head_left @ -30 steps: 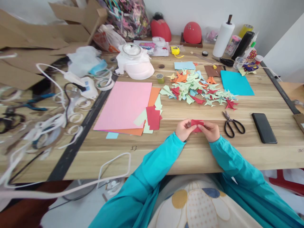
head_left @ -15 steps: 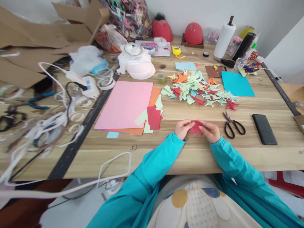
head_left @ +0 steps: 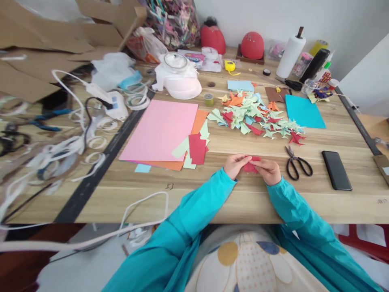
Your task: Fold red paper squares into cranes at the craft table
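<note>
A small piece of red paper [head_left: 251, 167] is held between both hands, just above the wooden table near its front edge. My left hand [head_left: 236, 164] pinches its left side with thumb and forefinger. On the other side my right hand [head_left: 268, 170] grips the paper, its fingertips reaching across toward the left ones. The fingers partly cover the paper, so its folds are hard to make out. Beyond the hands lies a heap of folded paper cranes [head_left: 243, 110] in green, red, orange and blue. Black-handled scissors [head_left: 298, 163] rest to the right of my right hand.
Pink paper sheets [head_left: 161, 129] and red paper strips [head_left: 197, 149] lie on the left. A phone [head_left: 337, 170] is at the right, a blue sheet [head_left: 305, 111] behind it. Tangled white cords and tape rolls [head_left: 96, 158] crowd the far left. A cardboard box [head_left: 60, 32] stands behind.
My right fingers have moved left across the red paper, closer to the left fingertips, and less of it shows. The camera view has tilted slightly.
</note>
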Demonstrator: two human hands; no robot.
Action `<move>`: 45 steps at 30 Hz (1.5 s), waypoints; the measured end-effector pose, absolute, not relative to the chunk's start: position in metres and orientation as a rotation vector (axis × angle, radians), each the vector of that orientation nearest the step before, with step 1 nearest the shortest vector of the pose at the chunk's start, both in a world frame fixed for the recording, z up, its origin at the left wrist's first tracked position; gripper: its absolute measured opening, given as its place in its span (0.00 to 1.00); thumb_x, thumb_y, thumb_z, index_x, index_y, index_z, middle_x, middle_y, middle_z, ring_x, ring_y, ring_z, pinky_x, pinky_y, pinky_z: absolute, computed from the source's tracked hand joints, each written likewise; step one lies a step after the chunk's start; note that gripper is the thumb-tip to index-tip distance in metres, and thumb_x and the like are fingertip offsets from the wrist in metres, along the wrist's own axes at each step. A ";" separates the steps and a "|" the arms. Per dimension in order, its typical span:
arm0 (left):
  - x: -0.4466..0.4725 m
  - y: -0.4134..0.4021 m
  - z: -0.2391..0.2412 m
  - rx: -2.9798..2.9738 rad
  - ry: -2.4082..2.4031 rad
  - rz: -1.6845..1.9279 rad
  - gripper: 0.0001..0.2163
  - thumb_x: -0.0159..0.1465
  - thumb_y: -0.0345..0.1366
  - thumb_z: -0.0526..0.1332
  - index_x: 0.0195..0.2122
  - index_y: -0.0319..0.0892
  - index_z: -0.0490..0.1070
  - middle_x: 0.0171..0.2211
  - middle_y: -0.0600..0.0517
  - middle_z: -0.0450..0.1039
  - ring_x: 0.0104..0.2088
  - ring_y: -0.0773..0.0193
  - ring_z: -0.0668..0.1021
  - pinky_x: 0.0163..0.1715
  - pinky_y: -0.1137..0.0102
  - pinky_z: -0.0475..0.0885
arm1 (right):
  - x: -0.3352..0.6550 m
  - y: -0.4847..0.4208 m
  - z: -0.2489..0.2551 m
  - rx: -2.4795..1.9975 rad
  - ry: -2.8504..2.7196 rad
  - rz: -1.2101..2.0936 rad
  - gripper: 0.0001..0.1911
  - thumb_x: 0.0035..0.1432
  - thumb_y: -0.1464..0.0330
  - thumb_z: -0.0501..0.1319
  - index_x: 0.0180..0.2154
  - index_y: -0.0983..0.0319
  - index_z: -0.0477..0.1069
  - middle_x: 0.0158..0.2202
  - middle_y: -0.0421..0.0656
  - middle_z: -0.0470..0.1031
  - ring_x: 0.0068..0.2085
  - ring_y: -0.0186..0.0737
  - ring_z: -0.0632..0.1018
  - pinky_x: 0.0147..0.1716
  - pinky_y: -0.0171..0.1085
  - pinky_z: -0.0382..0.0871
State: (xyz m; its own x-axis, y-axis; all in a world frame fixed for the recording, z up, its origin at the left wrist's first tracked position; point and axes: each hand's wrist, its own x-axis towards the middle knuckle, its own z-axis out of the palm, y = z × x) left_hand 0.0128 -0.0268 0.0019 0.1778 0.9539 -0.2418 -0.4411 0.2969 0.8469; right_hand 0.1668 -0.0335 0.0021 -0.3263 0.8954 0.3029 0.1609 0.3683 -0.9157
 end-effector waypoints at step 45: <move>0.008 -0.027 0.013 1.171 1.017 1.145 0.13 0.51 0.42 0.63 0.15 0.38 0.69 0.17 0.56 0.62 0.22 0.70 0.65 0.24 0.74 0.61 | 0.158 -0.030 0.001 -1.236 -1.244 1.707 0.19 0.36 0.59 0.70 0.26 0.65 0.68 0.16 0.40 0.74 0.17 0.37 0.76 0.13 0.30 0.69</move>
